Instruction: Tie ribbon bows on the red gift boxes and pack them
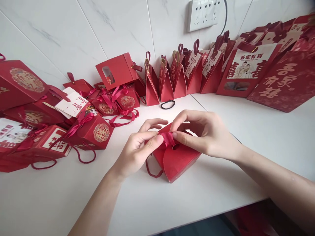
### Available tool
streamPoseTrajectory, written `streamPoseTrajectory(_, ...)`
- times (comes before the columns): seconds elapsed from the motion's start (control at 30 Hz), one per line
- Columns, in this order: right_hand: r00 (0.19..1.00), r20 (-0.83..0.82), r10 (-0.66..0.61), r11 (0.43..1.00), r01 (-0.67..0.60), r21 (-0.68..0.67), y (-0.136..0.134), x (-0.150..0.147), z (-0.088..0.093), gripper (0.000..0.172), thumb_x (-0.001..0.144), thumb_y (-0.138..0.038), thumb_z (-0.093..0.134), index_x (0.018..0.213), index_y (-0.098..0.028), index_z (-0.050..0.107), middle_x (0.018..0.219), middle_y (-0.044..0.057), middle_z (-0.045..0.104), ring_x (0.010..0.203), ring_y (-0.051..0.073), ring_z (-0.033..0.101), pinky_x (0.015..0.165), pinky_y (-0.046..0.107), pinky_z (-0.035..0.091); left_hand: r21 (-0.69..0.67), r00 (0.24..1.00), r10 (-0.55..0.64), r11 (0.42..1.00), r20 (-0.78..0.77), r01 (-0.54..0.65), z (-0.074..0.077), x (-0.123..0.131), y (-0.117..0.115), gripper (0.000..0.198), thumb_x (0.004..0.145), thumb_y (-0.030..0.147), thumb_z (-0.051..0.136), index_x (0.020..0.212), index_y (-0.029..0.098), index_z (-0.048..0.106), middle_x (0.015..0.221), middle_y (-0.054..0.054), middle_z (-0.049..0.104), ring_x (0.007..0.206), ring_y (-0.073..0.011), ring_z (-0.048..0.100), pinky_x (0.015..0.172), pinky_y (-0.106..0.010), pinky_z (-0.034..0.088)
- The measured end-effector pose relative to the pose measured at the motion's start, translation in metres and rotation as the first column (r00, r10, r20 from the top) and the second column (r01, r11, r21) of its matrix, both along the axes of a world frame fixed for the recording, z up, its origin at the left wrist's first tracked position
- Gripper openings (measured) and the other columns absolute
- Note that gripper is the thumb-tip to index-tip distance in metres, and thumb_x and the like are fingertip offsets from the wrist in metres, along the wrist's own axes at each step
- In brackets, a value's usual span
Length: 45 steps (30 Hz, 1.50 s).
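A small red gift box (176,160) lies on the white table (209,196) in front of me, with a dark red cord loop hanging off its left side. A pink-red ribbon (168,137) sits on top of it. My left hand (137,149) pinches the ribbon from the left between thumb and fingers. My right hand (204,132) pinches the same ribbon from the right, fingers curled over the box top. Both hands meet above the box's curved flap.
A pile of red gift boxes with ribbons (73,121) fills the left side. A row of upright red gift bags (177,78) lines the wall, and larger red bags (285,78) stand at the right. A black hair tie (167,104) lies behind the box. The table's front edge is near.
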State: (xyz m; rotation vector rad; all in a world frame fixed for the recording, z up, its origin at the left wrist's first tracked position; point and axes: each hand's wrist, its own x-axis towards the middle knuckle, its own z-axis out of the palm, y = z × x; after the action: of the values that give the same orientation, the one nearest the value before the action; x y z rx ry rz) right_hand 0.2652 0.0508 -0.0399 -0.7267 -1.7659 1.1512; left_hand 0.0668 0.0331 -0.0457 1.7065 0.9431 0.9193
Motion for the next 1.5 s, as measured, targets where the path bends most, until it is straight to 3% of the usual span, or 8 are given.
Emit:
streamPoseTrajectory(0.4,0.998,0.050,-0.024,0.989,0.016,0.146,0.000,-0.001,-0.002,0.007,0.086,-0.012,0.055,0.082,-0.016,0.060,0.079,0.001,0.064,0.069,0.011,0.060,0.064,0.023,0.050,-0.032,0.998,-0.060,0.998,-0.035,0.059,0.002,-0.002,0.000,0.028,0.095,0.033,0.048,0.083,0.023,0.070,0.150,0.003,0.037,0.141,-0.0255,0.031,0.108,-0.032,0.042)
streamPoseTrajectory(0.63,0.993,0.121,-0.002,0.956,-0.033,0.291,0.003,0.003,-0.004,0.021,0.073,0.004,0.049,0.074,-0.015,0.059,0.080,0.002,0.062,0.073,0.011,0.059,0.064,0.023,0.047,0.014,0.994,-0.038,0.999,-0.099,0.039,0.002,-0.004,-0.001,0.027,0.095,0.033,0.047,0.086,0.023,0.070,0.154,0.005,0.031,0.146,-0.0256,0.023,0.110,-0.034,0.042)
streamPoseTrajectory(0.83,0.984,0.177,-0.012,0.961,-0.037,0.275,0.004,0.005,-0.004,0.010,0.077,-0.007,0.060,0.079,-0.016,0.059,0.083,0.003,0.063,0.068,0.011,0.057,0.059,0.024,0.046,-0.011,1.000,-0.013,1.000,-0.027,0.013,0.002,-0.006,0.001,0.032,0.094,0.030,0.048,0.071,0.023,0.069,0.154,0.009,0.031,0.144,-0.0258,0.027,0.114,-0.041,0.037)
streamPoseTrajectory(1.0,0.985,0.153,-0.075,0.937,0.017,0.350,0.009,0.005,-0.007,0.004,0.081,-0.019,0.068,0.080,-0.018,0.064,0.083,0.003,0.068,0.076,0.014,0.062,0.068,0.027,0.051,-0.064,0.998,0.028,0.998,0.050,-0.025,0.002,-0.005,0.001,0.025,0.094,0.030,0.050,0.088,0.028,0.074,0.151,0.006,0.038,0.143,-0.0250,0.030,0.116,-0.041,0.035)
streamPoseTrajectory(1.1,0.982,0.127,-0.142,0.894,0.072,0.443,0.010,0.004,-0.008,0.006,0.083,-0.019,0.068,0.076,-0.019,0.067,0.083,0.002,0.069,0.077,0.014,0.064,0.069,0.027,0.052,-0.085,0.997,0.046,0.996,0.064,-0.040,0.003,-0.003,0.000,0.026,0.094,0.030,0.049,0.087,0.026,0.074,0.148,0.004,0.044,0.144,-0.0228,0.027,0.116,-0.036,0.034)
streamPoseTrajectory(1.27,0.974,0.129,-0.187,0.838,0.090,0.538,0.009,0.004,-0.008,0.013,0.085,-0.012,0.062,0.077,-0.020,0.068,0.085,0.003,0.070,0.080,0.014,0.065,0.072,0.027,0.054,-0.038,0.993,0.118,0.992,0.025,-0.117,0.002,0.001,-0.003,0.027,0.093,0.031,0.050,0.077,0.021,0.070,0.144,0.000,0.049,0.141,-0.0246,0.034,0.109,-0.035,0.041)
streamPoseTrajectory(1.4,0.965,0.162,-0.205,0.819,0.079,0.568,0.009,0.005,-0.007,0.017,0.086,-0.009,0.058,0.078,-0.022,0.066,0.087,0.004,0.069,0.082,0.016,0.065,0.074,0.029,0.055,0.031,0.971,0.231,0.973,-0.059,-0.230,0.001,0.000,-0.002,0.041,0.089,0.031,0.052,0.051,0.016,0.050,0.138,-0.003,0.054,0.122,-0.0282,0.053,0.091,-0.035,0.051)
streamPoseTrajectory(1.5,0.961,0.184,-0.208,0.812,0.065,0.580,0.011,0.007,-0.007,0.017,0.086,-0.009,0.057,0.078,-0.021,0.064,0.089,0.004,0.069,0.085,0.017,0.065,0.075,0.030,0.055,0.121,0.953,0.285,0.955,-0.107,-0.272,0.003,-0.002,0.000,0.041,0.087,0.029,0.051,0.048,0.017,0.043,0.126,-0.002,0.061,0.116,-0.0256,0.056,0.080,-0.032,0.051)
